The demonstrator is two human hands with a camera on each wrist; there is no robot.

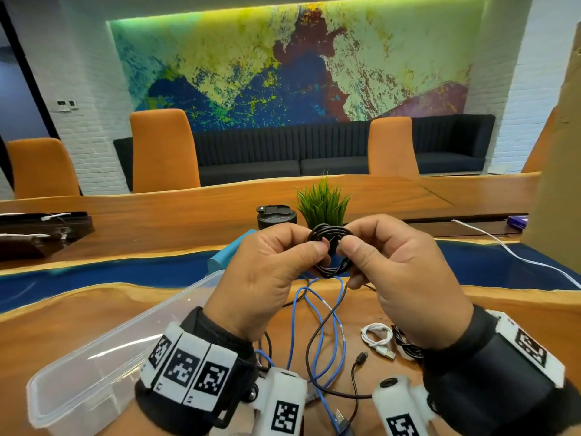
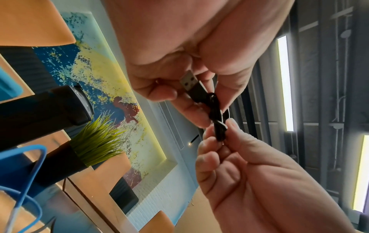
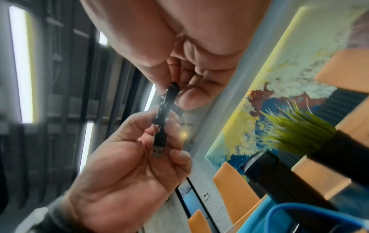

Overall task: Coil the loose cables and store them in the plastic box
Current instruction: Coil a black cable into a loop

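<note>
The tabletop, wood with a blue band running across it, carries a clear plastic box at the near left, and nothing shows inside the box. Between the box and the right wrist lie a loose blue cable, a loose black lead and a small white cable.

Above these, held in the air, the left hand and the right hand each pinch the black coil between curled fingers and thumb.

The coil is small, thin and dark, wound in several tight rings, with its USB plug poking out toward the left palm.

The likely trouble is the rings springing apart if either pinch slackens, since I can make out no tie around them. The plug could also snag the lead hanging below.
</note>
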